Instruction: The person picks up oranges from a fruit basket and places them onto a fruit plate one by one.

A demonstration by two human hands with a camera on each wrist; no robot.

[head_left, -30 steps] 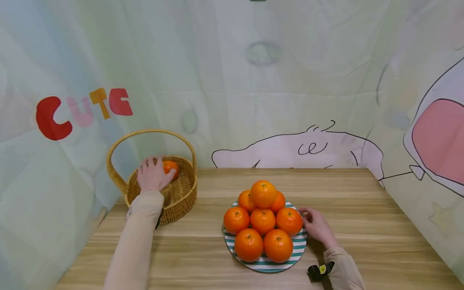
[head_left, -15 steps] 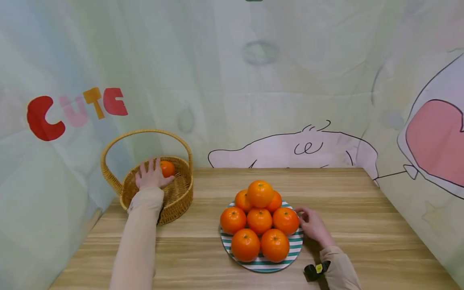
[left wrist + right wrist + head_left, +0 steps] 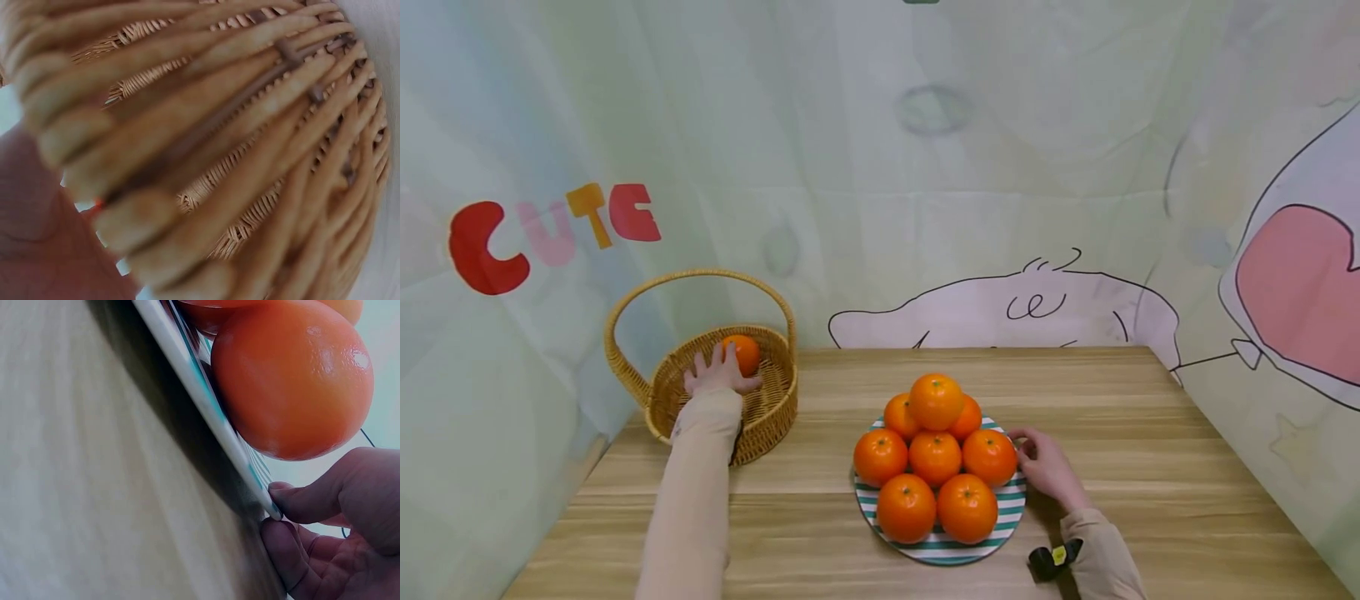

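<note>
My left hand (image 3: 718,375) is inside the wicker basket (image 3: 777,427), fingers spread, with the fingertips right at an orange (image 3: 745,354) lying toward the back of it. In the left wrist view the woven wall of the basket (image 3: 262,137) fills most of the picture, hiding the fingers. My right hand (image 3: 1051,471) pinches the rim of a striped plate (image 3: 951,550). Up close in the right wrist view, the thumb (image 3: 306,501) lies over the plate edge and fingers are under it. Several oranges (image 3: 967,508) are stacked on that plate, one on top.
The basket's tall arched handle (image 3: 700,273) rises above my left hand. Both basket and plate stand on a wood-grain table (image 3: 805,525). A printed curtain (image 3: 880,167) encloses the back and sides.
My left hand's fingers spread away from the orange, then came back in against its left side. The right hand stays at the plate rim. The whole head view has shifted slightly.
</note>
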